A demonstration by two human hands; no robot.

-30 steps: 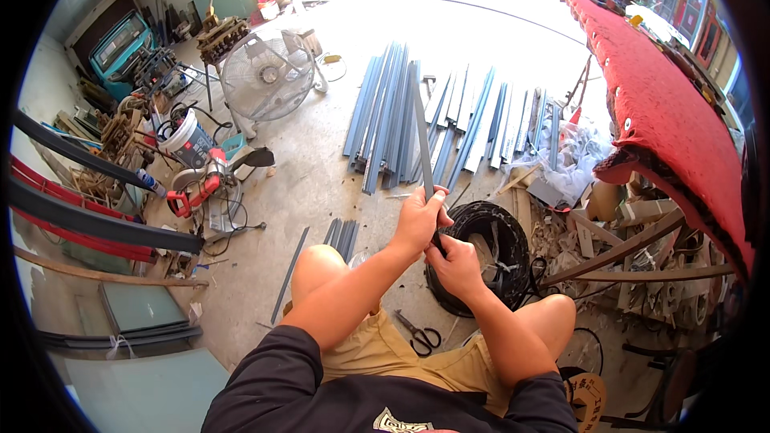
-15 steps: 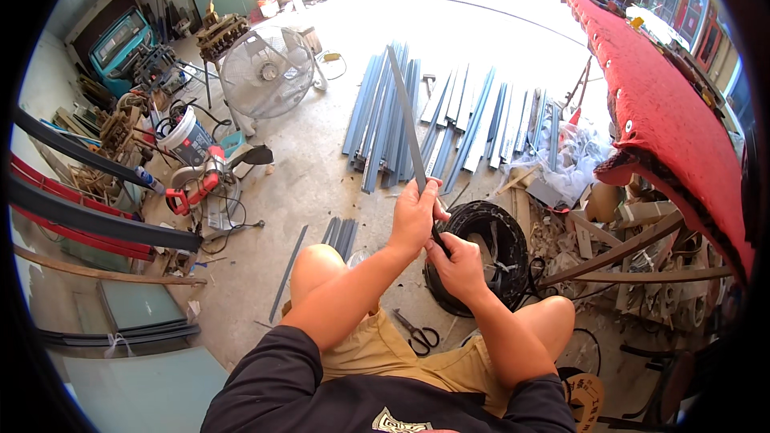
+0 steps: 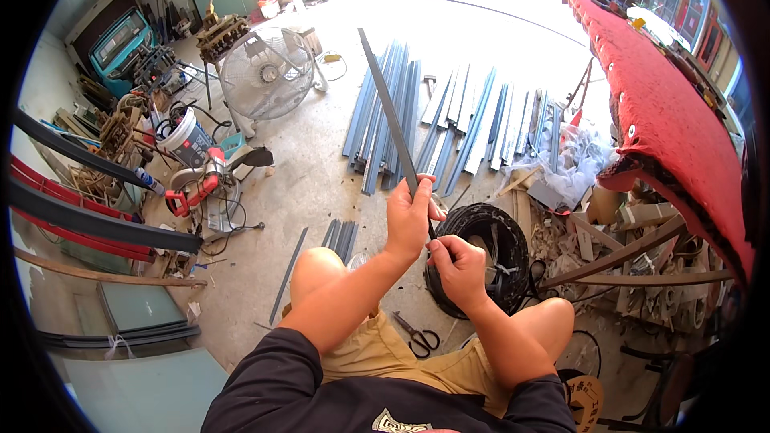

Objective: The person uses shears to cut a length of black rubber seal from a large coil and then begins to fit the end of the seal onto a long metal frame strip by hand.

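Note:
My left hand [image 3: 409, 215] is wrapped around a long, dark grey profile strip [image 3: 383, 100], close to its lower end. The strip slants up and away to the left, its far tip over the floor. Just below, my right hand [image 3: 459, 266] is closed in a pinch at the strip's lower end; exactly what lies between its fingertips is partly hidden. Under and beside my right hand stands a black bucket [image 3: 518, 261] with scraps in it. Black-handled scissors [image 3: 423, 342] lie on the floor between my legs.
Bundles of grey-blue profiles [image 3: 385, 112] lie ahead, with shorter strips [image 3: 341, 236] by my left knee. A floor fan [image 3: 269, 72] and a red power saw [image 3: 210, 180] stand left. To the right are a red-covered bench [image 3: 666, 88] and a scrap pile [image 3: 642, 248].
The strip's far end has swung to the left and tilts more. My left hand has turned slightly with it, while my right hand has barely moved.

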